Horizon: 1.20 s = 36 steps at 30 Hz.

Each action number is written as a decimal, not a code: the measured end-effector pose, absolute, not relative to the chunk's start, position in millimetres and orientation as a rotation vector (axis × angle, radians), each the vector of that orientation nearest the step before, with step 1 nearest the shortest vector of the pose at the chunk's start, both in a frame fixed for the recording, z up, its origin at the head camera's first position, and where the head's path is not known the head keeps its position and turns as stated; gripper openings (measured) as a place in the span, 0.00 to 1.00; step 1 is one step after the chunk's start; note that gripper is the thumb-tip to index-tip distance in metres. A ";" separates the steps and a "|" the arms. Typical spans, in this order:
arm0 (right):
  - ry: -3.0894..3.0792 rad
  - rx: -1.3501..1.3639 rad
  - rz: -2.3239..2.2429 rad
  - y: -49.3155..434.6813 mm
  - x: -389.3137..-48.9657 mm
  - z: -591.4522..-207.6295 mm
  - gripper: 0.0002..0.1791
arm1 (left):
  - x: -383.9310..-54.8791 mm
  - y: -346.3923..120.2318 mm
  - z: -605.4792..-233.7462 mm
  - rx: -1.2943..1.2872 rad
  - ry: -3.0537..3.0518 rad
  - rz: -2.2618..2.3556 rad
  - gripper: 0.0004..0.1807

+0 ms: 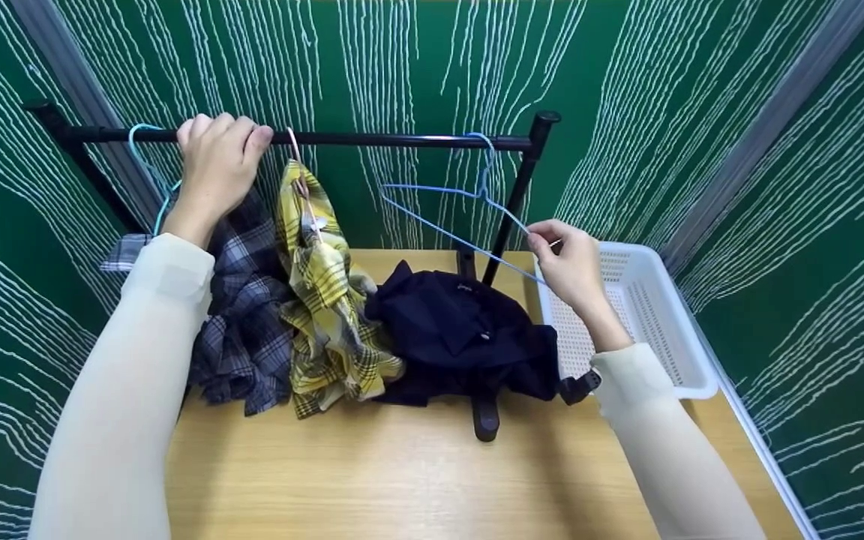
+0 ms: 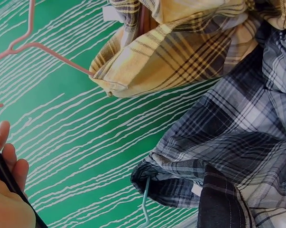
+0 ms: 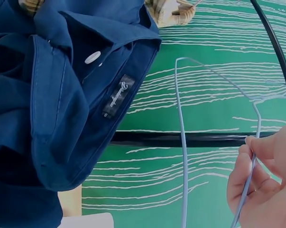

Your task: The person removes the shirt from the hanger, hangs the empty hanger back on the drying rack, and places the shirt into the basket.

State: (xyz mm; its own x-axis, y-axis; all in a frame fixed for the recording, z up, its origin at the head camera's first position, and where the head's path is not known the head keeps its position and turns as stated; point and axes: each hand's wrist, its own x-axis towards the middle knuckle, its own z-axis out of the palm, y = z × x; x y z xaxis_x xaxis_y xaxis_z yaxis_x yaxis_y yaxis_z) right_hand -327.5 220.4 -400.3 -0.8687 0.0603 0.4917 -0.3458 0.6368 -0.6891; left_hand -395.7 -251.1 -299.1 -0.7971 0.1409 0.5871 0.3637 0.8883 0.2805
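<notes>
My left hand [image 1: 216,161] grips the black rail [image 1: 372,139] of a clothes rack, its fingers over the top. Between the thumb and fingers of my right hand [image 1: 571,262] is one arm of a bare blue hanger [image 1: 439,189], whose hook lies over the rail's right end. Below that hanger a navy shirt [image 1: 454,322] lies crumpled; its label [image 3: 118,95] and a white button show in the right wrist view. A yellow plaid shirt [image 1: 319,277] hangs on a pink hanger [image 2: 48,51] beside my left hand. Left of it, a dark plaid shirt [image 1: 244,300] hangs on a teal hanger [image 1: 136,154].
A white perforated basket [image 1: 691,352] stands on the wooden table [image 1: 372,480] at the right. The rack's right post [image 1: 511,225] rises between the navy shirt and the basket, and its foot [image 1: 485,420] sticks out forward. Green walls with white streaks enclose the table.
</notes>
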 end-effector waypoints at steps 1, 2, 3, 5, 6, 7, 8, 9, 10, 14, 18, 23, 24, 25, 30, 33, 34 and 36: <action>-2.379 0.226 1.149 221.3 -327.5 -400.8 0.08 | -395.6 -251.0 -299.1 -0.363 -2.478 -0.517 0.30; -2.379 0.225 1.153 222.6 -327.8 -401.4 0.08 | -395.5 -251.0 -299.2 -0.364 -2.478 -0.516 0.30; -2.380 0.224 1.155 223.8 -327.8 -401.9 0.08 | -395.3 -251.0 -299.5 -0.364 -2.478 -0.517 0.30; -2.383 0.223 1.163 226.2 -328.0 -402.8 0.08 | -395.0 -250.9 -299.8 -0.364 -2.477 -0.518 0.30; -2.383 0.224 1.165 227.2 -328.1 -403.2 0.08 | -395.0 -251.0 -299.9 -0.364 -2.476 -0.518 0.30; -2.383 0.224 1.166 228.2 -327.9 -403.4 0.08 | -395.0 -251.0 -300.1 -0.365 -2.475 -0.518 0.30; -2.384 0.223 1.163 229.1 -328.0 -403.6 0.08 | -394.9 -250.9 -300.0 -0.364 -2.475 -0.517 0.30; -2.383 0.223 1.162 229.8 -328.0 -403.6 0.08 | -394.9 -250.8 -299.9 -0.363 -2.477 -0.518 0.30; -2.383 0.220 1.160 230.4 -328.0 -403.6 0.08 | -394.9 -250.7 -299.7 -0.363 -2.478 -0.517 0.30; -2.392 0.199 1.152 232.3 -328.1 -404.0 0.08 | -395.1 -250.0 -298.5 -0.362 -2.483 -0.518 0.30; -2.409 0.201 1.166 234.1 -326.3 -404.6 0.09 | -395.6 -249.3 -297.7 -0.362 -2.482 -0.520 0.30; -2.418 0.221 1.206 237.6 -323.0 -404.9 0.10 | -395.9 -247.9 -297.2 -0.376 -2.472 -0.515 0.31; -2.421 0.223 1.213 238.2 -322.7 -405.1 0.11 | -395.8 -247.8 -297.2 -0.379 -2.467 -0.515 0.30; -2.426 0.224 1.223 238.8 -322.8 -405.2 0.11 | -395.9 -247.8 -297.1 -0.381 -2.462 -0.514 0.30; -2.452 0.226 1.237 240.2 -321.3 -404.3 0.12 | -395.4 -248.8 -298.1 -0.375 -2.460 -0.517 0.29; -2.454 0.243 1.244 241.4 -320.1 -403.8 0.12 | -395.5 -250.0 -299.0 -0.373 -2.462 -0.514 0.29; -2.451 0.252 1.246 241.8 -319.7 -403.7 0.12 | -395.6 -250.4 -299.2 -0.373 -2.463 -0.512 0.30; -2.450 0.267 1.258 242.9 -319.1 -403.6 0.12 | -395.8 -251.1 -299.5 -0.371 -2.463 -0.511 0.29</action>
State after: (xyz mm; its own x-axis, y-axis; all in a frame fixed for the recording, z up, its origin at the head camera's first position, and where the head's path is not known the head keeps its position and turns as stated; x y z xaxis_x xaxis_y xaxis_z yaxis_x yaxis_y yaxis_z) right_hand -319.1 242.9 -403.6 -0.9126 0.0016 0.4088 -0.3313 0.5832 -0.7417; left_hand -395.8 -251.1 -299.5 -0.7871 0.1450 0.5996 0.3716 0.8872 0.2733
